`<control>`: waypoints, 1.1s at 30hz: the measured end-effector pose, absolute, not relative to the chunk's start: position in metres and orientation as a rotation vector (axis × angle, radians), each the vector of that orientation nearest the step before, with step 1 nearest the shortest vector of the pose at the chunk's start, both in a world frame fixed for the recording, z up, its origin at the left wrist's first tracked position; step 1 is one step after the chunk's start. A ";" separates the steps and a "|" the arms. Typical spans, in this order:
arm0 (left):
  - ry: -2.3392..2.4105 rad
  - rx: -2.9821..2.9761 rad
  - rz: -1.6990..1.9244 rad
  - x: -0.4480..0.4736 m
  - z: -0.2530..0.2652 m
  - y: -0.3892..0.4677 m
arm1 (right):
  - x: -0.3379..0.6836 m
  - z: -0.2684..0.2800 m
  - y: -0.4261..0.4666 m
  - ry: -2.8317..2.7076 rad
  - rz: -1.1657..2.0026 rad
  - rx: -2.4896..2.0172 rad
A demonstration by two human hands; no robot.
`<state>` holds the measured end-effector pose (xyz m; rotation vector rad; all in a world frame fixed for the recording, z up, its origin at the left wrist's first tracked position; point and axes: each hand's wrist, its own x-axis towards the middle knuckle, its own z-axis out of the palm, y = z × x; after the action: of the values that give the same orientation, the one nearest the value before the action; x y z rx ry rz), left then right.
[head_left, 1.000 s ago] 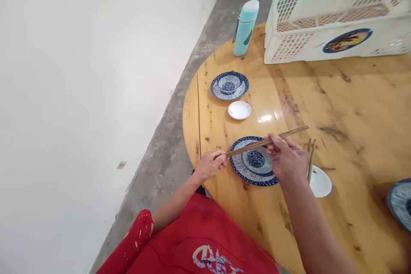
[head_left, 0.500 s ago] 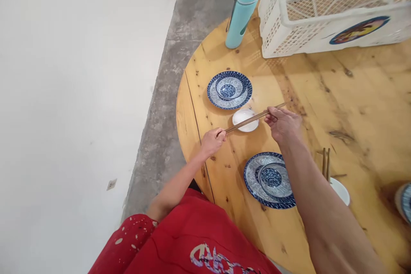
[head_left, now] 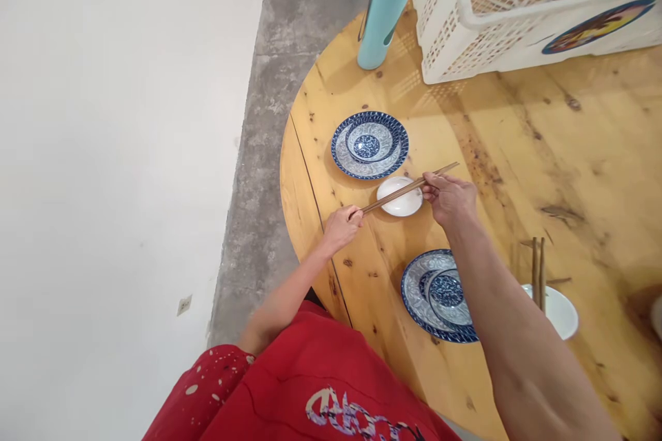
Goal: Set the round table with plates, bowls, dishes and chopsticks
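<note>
A pair of wooden chopsticks (head_left: 389, 198) stretches between my two hands, crossing over a small white dish (head_left: 405, 204). My left hand (head_left: 343, 227) is closed around the near-left end. Toward the other end, my right hand (head_left: 449, 197) pinches the chopsticks, and their tips stick out past its fingers. Just beyond the dish lies a blue-and-white plate (head_left: 341, 158) with a small patterned bowl (head_left: 368, 145) on it. A second blue-and-white plate (head_left: 414, 300), also bearing a bowl (head_left: 445, 293), is partly covered by my right forearm.
Another pair of chopsticks (head_left: 538, 269) rests on a white dish (head_left: 563, 313) right of my forearm. At the back stand a light-blue bottle (head_left: 387, 10) and a white plastic crate (head_left: 445, 48). The round wooden table's (head_left: 297, 179) left edge faces a white wall (head_left: 118, 151).
The view has shifted slightly, so the table things sit a little differently. My right hand has come slightly left along with the chopsticks; both hands keep their grip.
</note>
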<state>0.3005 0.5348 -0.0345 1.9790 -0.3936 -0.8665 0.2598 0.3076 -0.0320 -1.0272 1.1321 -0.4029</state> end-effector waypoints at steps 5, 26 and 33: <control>-0.389 1.970 -0.863 0.295 -0.031 0.536 | 0.256 -0.036 0.305 1.131 -0.362 -1.085; -0.371 1.985 -0.862 0.291 -0.024 0.539 | 0.255 -0.027 0.311 1.164 -0.334 -1.104; -0.398 2.042 -0.820 0.293 -0.020 0.545 | 0.238 -0.017 0.310 1.198 -0.406 -1.116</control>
<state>0.2933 0.5452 -0.0196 2.0417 -0.3984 -0.8195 0.2379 0.3100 -0.0169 -1.1156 1.1984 -0.4056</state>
